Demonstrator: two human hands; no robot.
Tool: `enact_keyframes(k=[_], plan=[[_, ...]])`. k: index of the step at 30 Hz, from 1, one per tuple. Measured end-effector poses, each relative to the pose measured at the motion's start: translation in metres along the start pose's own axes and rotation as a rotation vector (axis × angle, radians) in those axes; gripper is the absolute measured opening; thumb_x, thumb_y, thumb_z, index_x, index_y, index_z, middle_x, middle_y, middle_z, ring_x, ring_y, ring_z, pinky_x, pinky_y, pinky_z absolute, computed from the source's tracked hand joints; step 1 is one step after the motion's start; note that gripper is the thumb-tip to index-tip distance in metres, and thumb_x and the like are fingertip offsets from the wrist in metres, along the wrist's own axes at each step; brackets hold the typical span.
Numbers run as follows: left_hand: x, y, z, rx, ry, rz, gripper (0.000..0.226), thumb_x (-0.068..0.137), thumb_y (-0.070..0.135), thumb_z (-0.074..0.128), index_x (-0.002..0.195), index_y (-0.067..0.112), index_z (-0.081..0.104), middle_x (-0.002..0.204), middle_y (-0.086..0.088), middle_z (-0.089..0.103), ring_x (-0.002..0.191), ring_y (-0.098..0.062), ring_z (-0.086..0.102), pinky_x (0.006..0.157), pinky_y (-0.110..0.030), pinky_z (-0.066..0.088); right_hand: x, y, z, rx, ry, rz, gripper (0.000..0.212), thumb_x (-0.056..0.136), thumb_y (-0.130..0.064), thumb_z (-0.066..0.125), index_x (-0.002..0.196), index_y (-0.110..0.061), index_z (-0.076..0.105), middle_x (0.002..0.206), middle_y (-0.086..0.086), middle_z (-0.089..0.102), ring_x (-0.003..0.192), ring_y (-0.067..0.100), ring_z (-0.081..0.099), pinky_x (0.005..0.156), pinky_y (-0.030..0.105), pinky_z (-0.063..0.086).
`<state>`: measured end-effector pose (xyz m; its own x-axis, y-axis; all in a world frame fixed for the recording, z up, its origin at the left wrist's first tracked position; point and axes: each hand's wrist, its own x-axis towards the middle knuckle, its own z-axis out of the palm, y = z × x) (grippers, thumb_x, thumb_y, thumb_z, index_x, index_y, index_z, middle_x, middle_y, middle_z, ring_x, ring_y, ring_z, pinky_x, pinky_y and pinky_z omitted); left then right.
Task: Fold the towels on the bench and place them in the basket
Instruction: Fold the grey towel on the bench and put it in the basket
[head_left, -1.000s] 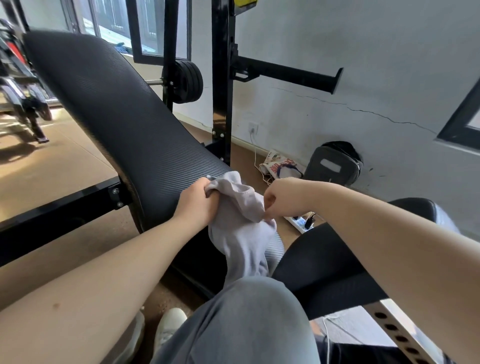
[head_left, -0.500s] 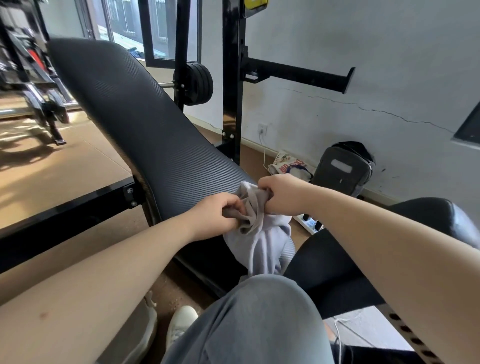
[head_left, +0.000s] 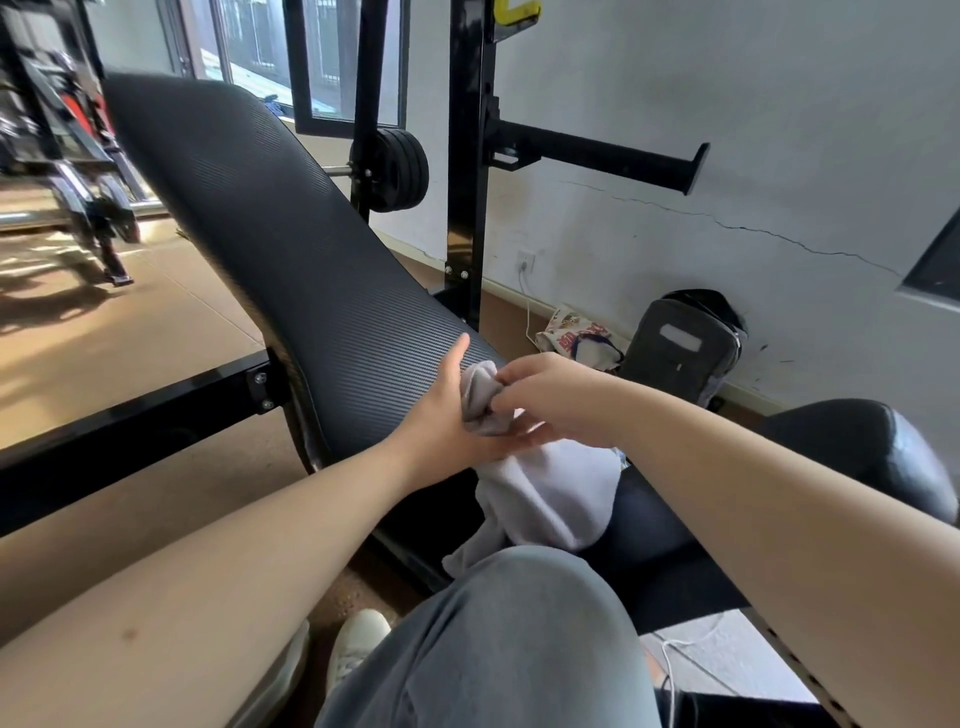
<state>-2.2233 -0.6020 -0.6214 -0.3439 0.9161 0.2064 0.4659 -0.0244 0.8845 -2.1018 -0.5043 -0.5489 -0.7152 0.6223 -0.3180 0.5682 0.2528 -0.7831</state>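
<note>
Grey towel (head_left: 545, 499) hangs off the counter's (head_left: 291, 249) near end, your right hand (head_left: 550, 395) pinching it against your flat left hand (head_left: 441, 410).

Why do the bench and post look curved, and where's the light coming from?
Head view: the wide-angle lens bows the bench and black post; daylight from the window leaves sunny patches on the floor; the towel looks washed out where the right hand pinches it.

Soft cloth towel (head_left: 545, 499); ribbed, seemingly vinyl bench (head_left: 291, 249).
</note>
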Motion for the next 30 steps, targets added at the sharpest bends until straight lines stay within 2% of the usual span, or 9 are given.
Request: enact_keyframes(k=[2,6,8,11,15,20,22,25,30], plan=[[0.000,-0.010,-0.004,0.164,0.054,-0.006,0.080,0.082,0.023,0.077,0.150,0.039,0.037,0.123,0.014,0.059,0.114,-0.003,0.058,0.087,-0.010,0.037,0.002,0.004,-0.001,0.015,0.005,0.018,0.028,0.090,-0.002,0.054,0.103,-0.017,0.073,0.101,0.008,0.075,0.084,0.024,0.076,0.079,0.041,0.061],[0.001,-0.026,-0.017,0.427,0.069,0.004,0.039,0.086,0.013,0.058,0.115,0.037,0.066,0.112,0.008,0.049,0.094,-0.017,0.058,0.077,-0.027,0.046,0.008,0.015,-0.007,-0.600,0.182,-0.044,0.049,0.092,-0.016,0.052,0.139,-0.028,0.053,0.125,0.002,0.064,0.085,0.014,0.064,0.069,0.027,0.058],[-0.001,-0.033,-0.021,0.646,0.046,-0.005,0.045,0.084,0.010,0.059,0.121,0.036,0.062,0.118,0.008,0.041,0.094,-0.018,0.052,0.075,-0.032,0.044,-0.001,0.019,-0.004,-0.818,-0.045,0.078,0.061,0.093,-0.028,0.061,0.150,-0.027,0.040,0.121,-0.001,0.060,0.082,0.010,0.060,0.052,0.020,0.048],[-0.006,-0.043,-0.017,0.822,0.010,-0.042,0.050,0.086,0.016,0.056,0.133,0.034,0.054,0.125,0.001,0.037,0.110,-0.022,0.044,0.085,-0.035,0.044,-0.008,0.021,0.001,-0.896,-0.247,0.231,0.065,0.092,-0.049,0.067,0.148,-0.023,0.047,0.135,0.003,0.061,0.115,0.021,0.063,0.030,0.014,0.037],[-0.012,-0.049,-0.003,0.768,-0.132,-0.019,0.076,0.087,0.044,0.056,0.156,0.037,0.023,0.155,-0.001,0.019,0.141,-0.030,0.026,0.114,-0.047,0.029,-0.005,0.020,-0.002,-0.964,-0.321,0.199,0.073,0.092,-0.046,0.069,0.155,-0.028,0.037,0.151,0.001,0.047,0.132,0.022,0.049,0.047,0.017,0.035],[-0.012,-0.043,0.011,0.700,-0.452,0.044,0.125,0.067,0.070,0.077,0.155,0.048,-0.009,0.166,0.011,-0.009,0.155,-0.028,0.001,0.122,-0.057,0.020,0.000,0.026,-0.005,-1.079,-0.407,0.151,0.074,0.085,-0.032,0.079,0.149,-0.035,0.042,0.139,-0.002,0.055,0.107,0.017,0.051,0.068,0.022,0.043],[-0.006,-0.044,0.011,0.705,-0.447,0.053,0.131,0.064,0.061,0.084,0.157,0.046,-0.007,0.167,0.006,-0.005,0.155,-0.031,0.005,0.121,-0.054,0.024,0.008,0.030,-0.008,-1.033,-0.327,0.104,0.054,0.080,-0.032,0.079,0.128,-0.042,0.057,0.119,-0.008,0.062,0.102,0.018,0.056,0.084,0.036,0.054],[0.001,-0.047,0.012,0.674,-0.417,0.154,0.126,0.055,0.054,0.083,0.156,0.044,0.008,0.149,-0.003,0.036,0.133,-0.033,0.044,0.104,-0.050,0.046,0.013,0.025,-0.020,-0.801,-0.166,-0.008,0.016,0.080,-0.024,0.076,0.092,-0.035,0.072,0.090,-0.007,0.070,0.077,0.013,0.060,0.069,0.032,0.055],[0.001,-0.044,0.011,0.887,-0.441,0.128,0.065,0.075,0.052,0.071,0.125,0.024,0.039,0.106,-0.001,0.068,0.095,-0.031,0.067,0.074,-0.040,0.055,0.009,0.016,-0.015,-0.269,-0.004,-0.158,0.011,0.088,-0.009,0.071,0.093,-0.018,0.075,0.084,0.004,0.075,0.070,0.009,0.064,0.071,0.032,0.058]])
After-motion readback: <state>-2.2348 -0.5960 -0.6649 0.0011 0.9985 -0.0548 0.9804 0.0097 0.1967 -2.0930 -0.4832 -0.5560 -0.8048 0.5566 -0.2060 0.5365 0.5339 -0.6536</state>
